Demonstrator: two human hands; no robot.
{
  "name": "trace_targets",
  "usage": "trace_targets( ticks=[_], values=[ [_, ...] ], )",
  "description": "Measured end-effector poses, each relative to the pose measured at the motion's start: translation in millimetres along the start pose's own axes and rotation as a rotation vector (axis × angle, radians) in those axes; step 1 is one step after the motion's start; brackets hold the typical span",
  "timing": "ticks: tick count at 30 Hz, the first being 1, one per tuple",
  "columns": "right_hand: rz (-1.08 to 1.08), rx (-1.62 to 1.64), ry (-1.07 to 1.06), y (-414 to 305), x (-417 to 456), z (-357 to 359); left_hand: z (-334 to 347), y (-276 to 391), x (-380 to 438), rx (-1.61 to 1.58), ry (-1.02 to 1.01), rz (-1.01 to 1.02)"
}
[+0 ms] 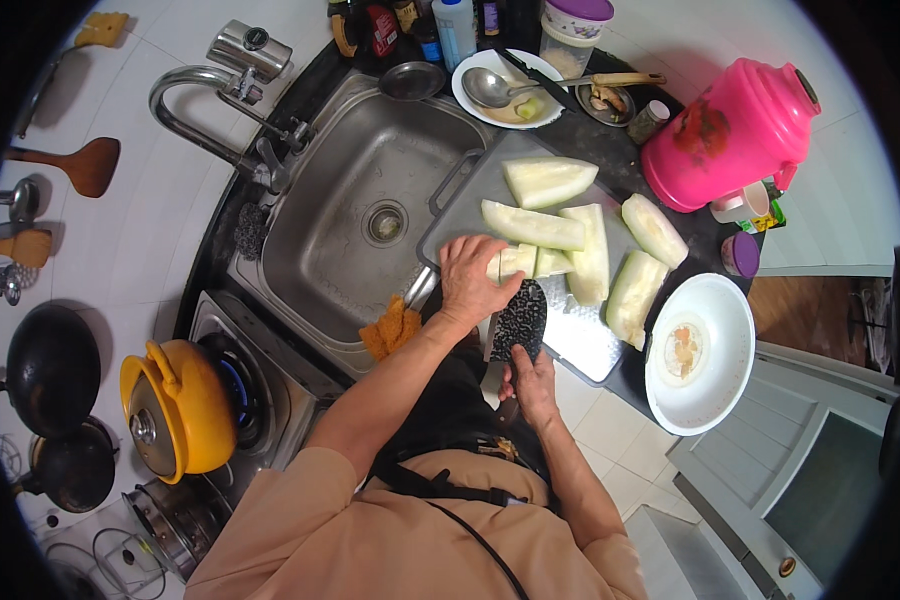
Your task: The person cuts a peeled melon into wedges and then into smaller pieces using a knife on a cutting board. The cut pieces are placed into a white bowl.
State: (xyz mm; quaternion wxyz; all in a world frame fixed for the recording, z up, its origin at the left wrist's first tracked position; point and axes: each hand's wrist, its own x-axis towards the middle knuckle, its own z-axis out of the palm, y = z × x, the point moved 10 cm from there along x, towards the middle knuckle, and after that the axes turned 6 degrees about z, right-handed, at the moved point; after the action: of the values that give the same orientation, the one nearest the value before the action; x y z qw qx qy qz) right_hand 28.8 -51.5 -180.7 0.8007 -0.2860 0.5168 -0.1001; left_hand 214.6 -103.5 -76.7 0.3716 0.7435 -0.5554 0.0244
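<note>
My right hand [532,382] grips a cleaver-like knife [523,319] by its handle. The broad blade has a black speckled face and stands at the near edge of a grey cutting board [461,217]. My left hand [469,281] curls over a partly cut winter melon piece [520,261], its thumb close to the blade's far end. Cuts divide that piece into short chunks. Beyond and to the right lie larger peeled-looking melon wedges [551,180], several in all. Two of them, including a thick wedge [636,296], rest along the board's right side.
A steel sink [330,187] with an orange cloth [391,328] lies left. A yellow pot [195,412] stands at a lit blue burner [234,382]. Right are a white basin [727,360] and pink thermos jug [727,135]. A bowl [469,67] with a ladle stands behind.
</note>
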Motion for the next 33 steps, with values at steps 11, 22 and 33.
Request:
trace_targets(
  ticks=[11, 22, 33],
  values=[
    [0.023, 0.109, -0.122, 0.9, 21.5, 37.9, -1.8, -4.7, -1.8, -0.059, -0.003, -0.022],
    [0.031, 0.105, -0.113, -9.9, 16.4, 41.9, -2.8, -5.1, -5.2, -0.104, -0.016, -0.044],
    [-0.001, 0.068, -0.149, -18.7, 0.9, 45.5, -27.7, 8.9, -2.3, -0.117, 0.044, -0.058]
  ],
)
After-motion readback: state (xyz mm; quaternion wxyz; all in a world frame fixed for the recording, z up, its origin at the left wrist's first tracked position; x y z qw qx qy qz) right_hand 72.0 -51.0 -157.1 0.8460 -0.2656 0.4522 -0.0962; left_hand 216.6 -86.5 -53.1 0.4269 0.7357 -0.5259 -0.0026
